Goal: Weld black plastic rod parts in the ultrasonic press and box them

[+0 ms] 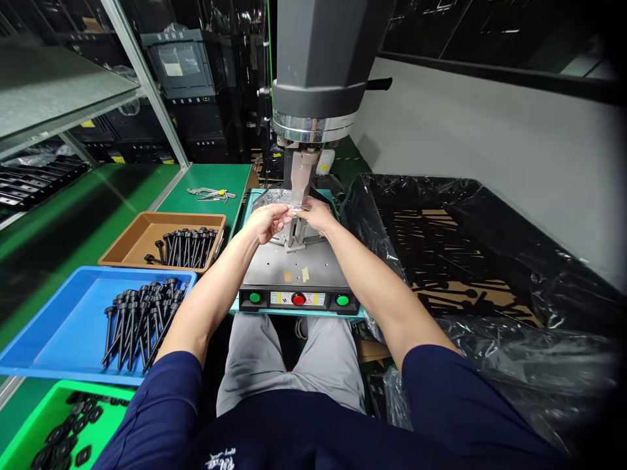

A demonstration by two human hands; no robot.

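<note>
clear plastic [292,211] sits beneath the machine head [316,72], the left hand [267,222] and right hand [317,215] both pinching it, so this piece looks mid-handling. black rods [132,320] lie in the blue tray [59,333] and brown tray [134,241] (which are finished, i cannot tell). farther back, the grey bin's white label [174,68] and the characters on the dark crates [198,121] are too small to read.

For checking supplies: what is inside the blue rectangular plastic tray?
The tray holds piled long, thin black rods with round heads. Upper rods hide lower ones; the left arm partly covers its right side.
</note>
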